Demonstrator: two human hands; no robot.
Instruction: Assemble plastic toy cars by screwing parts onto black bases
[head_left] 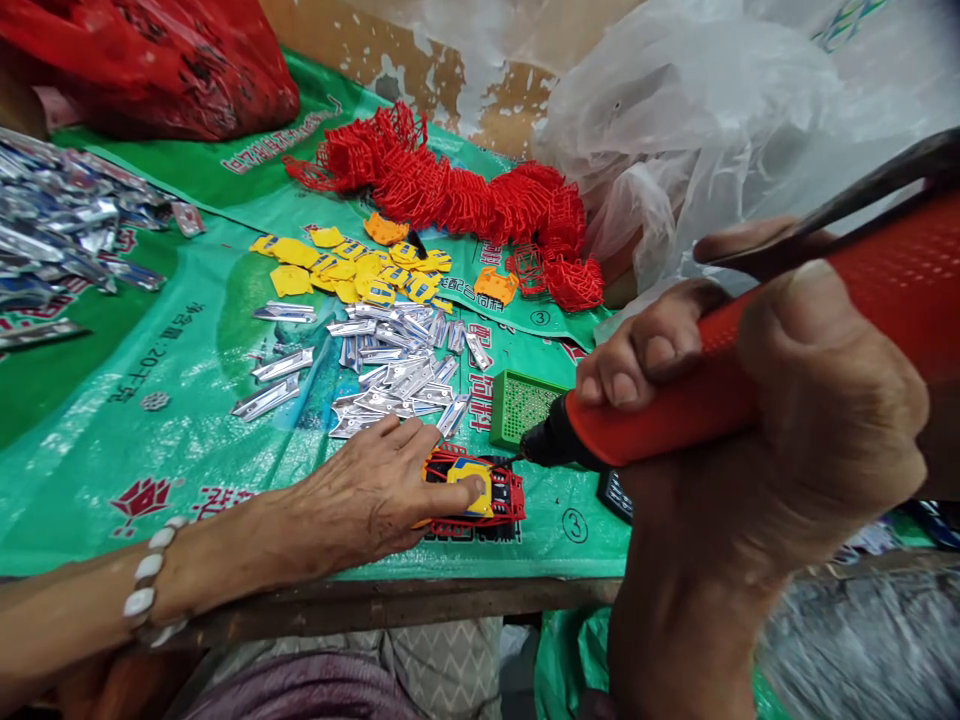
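My left hand point(382, 490), with a bead bracelet at the wrist, grips a small toy car point(510, 500) against the tabletop. The car has a red frame, a yellow top panel and dark parts; the thumb presses on the yellow panel. In my right hand point(832, 400) is a red electric screwdriver point(675, 400) with a black nose, fingers wrapped round its body. Its thin bit points down left at the car's upper edge; I cannot tell whether it touches a screw. Just behind the tip stands a green tray point(501, 415) holding many tiny pieces.
Silvery parts point(405, 380) and yellow panels point(360, 270) lie beyond the left hand, with red plastic frames point(465, 200) heaped behind. More silvery pieces point(60, 220) sit far left. A red bag point(165, 70) and clear plastic bags point(697, 110) stand at the back. The table edge point(375, 605) is near.
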